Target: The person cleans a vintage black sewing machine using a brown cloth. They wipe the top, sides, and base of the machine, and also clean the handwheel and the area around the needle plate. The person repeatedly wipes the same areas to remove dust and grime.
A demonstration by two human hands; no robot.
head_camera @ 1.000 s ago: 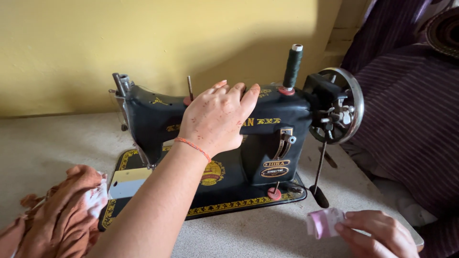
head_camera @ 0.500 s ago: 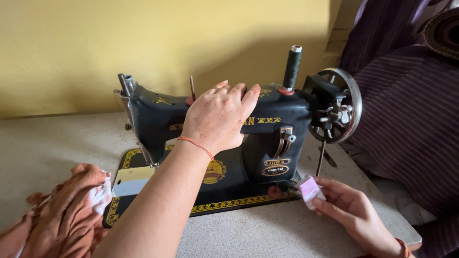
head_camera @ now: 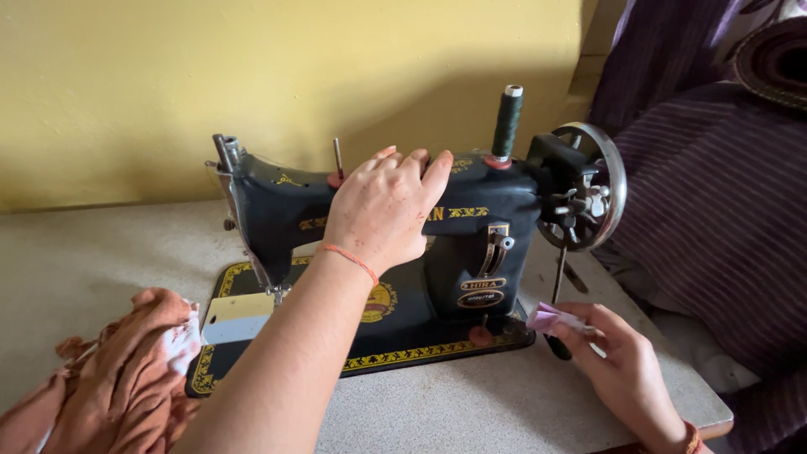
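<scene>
At about eight o'clock on the pale speckled tabletop (head_camera: 84, 261) lies a crumpled rust-orange cloth with a white patterned patch (head_camera: 118, 370), its right edge touching the base of the black cast-metal sewing machine with yellow-gold trim (head_camera: 471, 244). A silver needle plate (head_camera: 235, 318) sits on the machine bed just beside the cloth, under the needle head at nine o'clock from the machine's middle. The left hand (head_camera: 382, 210), with a thin orange thread band at the wrist, rests flat over the top of the machine arm, fingers pressed close together and curled over the far edge. At one o'clock from that hand a tall spool of dark green thread (head_camera: 507, 122) stands upright on its pin. Further right is the chrome handwheel (head_camera: 593, 185). At four o'clock from the machine, near its base corner, the right hand (head_camera: 622, 366) pinches a small pink-and-white folded piece (head_camera: 548, 318) between thumb and fingertips. Purple striped fabric (head_camera: 723, 210) hangs at three o'clock.
</scene>
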